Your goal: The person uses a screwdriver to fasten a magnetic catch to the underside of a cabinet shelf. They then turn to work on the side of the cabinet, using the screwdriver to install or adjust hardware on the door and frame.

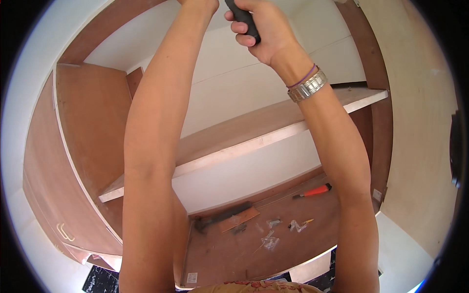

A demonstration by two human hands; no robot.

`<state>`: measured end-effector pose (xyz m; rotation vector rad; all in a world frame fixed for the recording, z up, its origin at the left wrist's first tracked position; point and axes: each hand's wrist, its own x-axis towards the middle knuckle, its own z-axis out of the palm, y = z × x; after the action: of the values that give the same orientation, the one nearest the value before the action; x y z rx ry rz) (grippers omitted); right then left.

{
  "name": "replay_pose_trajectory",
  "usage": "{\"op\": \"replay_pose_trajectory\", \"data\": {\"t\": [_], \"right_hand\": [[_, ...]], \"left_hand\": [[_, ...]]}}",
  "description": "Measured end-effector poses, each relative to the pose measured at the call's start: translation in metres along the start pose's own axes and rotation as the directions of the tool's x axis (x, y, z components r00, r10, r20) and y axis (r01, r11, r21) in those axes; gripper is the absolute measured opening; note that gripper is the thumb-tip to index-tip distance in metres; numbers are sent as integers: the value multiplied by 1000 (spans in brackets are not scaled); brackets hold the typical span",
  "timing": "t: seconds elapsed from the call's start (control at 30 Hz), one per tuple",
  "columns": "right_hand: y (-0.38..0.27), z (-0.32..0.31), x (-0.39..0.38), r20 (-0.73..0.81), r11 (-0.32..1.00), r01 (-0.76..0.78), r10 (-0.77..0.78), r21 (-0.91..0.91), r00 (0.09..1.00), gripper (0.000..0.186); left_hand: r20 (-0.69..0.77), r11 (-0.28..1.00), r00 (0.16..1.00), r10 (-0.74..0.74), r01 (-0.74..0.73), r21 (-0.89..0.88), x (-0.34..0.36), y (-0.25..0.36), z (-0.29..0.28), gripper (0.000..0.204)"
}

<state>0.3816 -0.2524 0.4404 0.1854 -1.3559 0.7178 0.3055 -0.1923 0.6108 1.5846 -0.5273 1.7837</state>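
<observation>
Raised at the top of the view, my right hand (pixel 259 34) is closed around a black handle (pixel 246 24), whose upper end is cut off by the frame edge. To its left, my left hand (pixel 200 5) reaches past the top edge; its fingers are out of sight. Both forearms extend up in front of an open wooden cabinet with a middle shelf (pixel 244 122). On the bottom board (pixel 234 259) lie a dark hammer (pixel 205 222), a small wooden piece (pixel 239 219), a red-handled tool (pixel 315 190) and several small plastic bags and bits of hardware (pixel 271 241).
A side panel (pixel 88 117) and a door with a pale handle (pixel 64 232) stand at the left. A light wooden panel (pixel 415 136) is at the right. The shelf's pale front edge runs across the middle, behind my forearms. Dark flooring (pixel 95 278) shows below.
</observation>
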Motion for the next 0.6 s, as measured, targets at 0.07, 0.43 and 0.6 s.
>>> {"op": "replay_pose_trajectory", "data": {"t": [0.07,0.43,0.6], "right_hand": [[3,3,0,-76,913,77,-117,-400,990,29],[11,14,6,-178,937,58,-126,-345,976,21],[13,13,-4,-85,699,113,-242,-706,967,20]], "left_hand": [[72,992,996,49,-40,-117,4,-2,-1,18],[67,994,996,53,-46,-102,11,-6,-4,15],[73,993,995,68,-60,-103,5,-4,-3,14]]}}
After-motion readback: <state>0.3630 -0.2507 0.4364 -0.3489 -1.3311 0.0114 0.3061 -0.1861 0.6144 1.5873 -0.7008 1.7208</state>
